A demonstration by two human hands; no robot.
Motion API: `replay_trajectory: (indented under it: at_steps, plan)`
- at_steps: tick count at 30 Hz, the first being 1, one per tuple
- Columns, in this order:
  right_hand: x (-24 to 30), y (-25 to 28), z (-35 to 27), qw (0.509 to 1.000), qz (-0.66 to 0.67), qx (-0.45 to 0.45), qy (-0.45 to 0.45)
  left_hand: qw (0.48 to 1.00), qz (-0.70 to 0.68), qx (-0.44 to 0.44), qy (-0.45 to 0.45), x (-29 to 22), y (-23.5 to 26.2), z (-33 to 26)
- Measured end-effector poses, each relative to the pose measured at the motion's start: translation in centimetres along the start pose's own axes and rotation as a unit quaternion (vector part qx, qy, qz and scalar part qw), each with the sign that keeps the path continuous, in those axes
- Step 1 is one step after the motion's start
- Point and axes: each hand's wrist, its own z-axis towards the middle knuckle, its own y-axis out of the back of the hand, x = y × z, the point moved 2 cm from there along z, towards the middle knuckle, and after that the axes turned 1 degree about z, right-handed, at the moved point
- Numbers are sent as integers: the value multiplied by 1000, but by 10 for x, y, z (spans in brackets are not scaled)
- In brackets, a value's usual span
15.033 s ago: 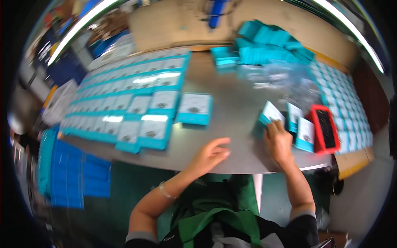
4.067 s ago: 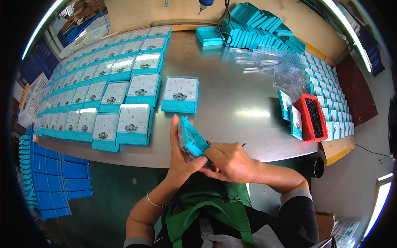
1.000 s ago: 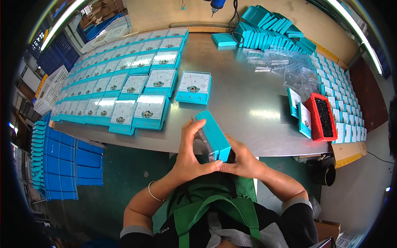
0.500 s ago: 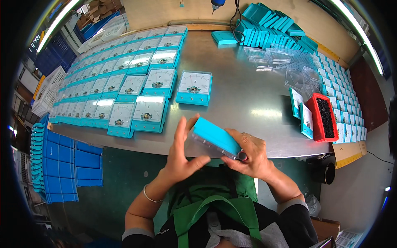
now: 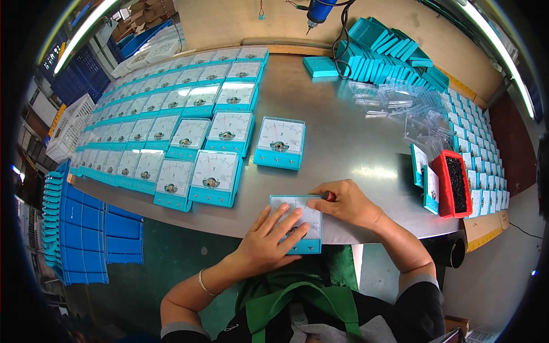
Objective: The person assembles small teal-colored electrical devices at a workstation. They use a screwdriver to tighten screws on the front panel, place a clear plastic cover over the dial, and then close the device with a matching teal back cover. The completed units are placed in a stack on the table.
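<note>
A teal panel meter [image 5: 309, 246] with a white dial and clear cover lies face-up at the table's near edge. My left hand [image 5: 266, 237] rests across its dial with the fingers spread, hiding much of it. At the meter's upper right corner, my right hand [image 5: 350, 204] is closed around a tool with a dark red and black handle [image 5: 329, 196]. The tool's far end is hidden in the fingers. Beyond my hands stands another finished-looking meter [image 5: 280, 143], apart from the rows.
Rows of teal meters [image 5: 223, 131] fill the table's left. At right are a red bin [image 5: 471, 194] of small black parts, two leaning dial units [image 5: 430, 188], clear covers [image 5: 394, 97] and piled teal housings [image 5: 366, 63]. A blue power driver [image 5: 321, 11] hangs above.
The meter, held up tilted on its side between both hands, has come down flat and face-up on the table edge. My left hand has moved onto its dial. The view has shifted slightly.
</note>
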Motion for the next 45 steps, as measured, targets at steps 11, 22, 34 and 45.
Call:
replay_trajectory:
  at_steps: [11, 22, 34, 45]
  plan:
    - [-24, 23, 140, 981, -114, -123, 100, 988, 69, 116, 72, 93, 33, 76]
    - [-51, 45, 221, 967, -182, -176, 12, 976, 102, 173, 80, 188, 2, 184]
    - [-106, 71, 365, 961, -163, -212, -70, 965, 249, 26, 73, 272, -11, 243]
    - [-105, 99, 330, 924, -257, -276, -64, 952, 253, -4, 172, 284, -18, 244]
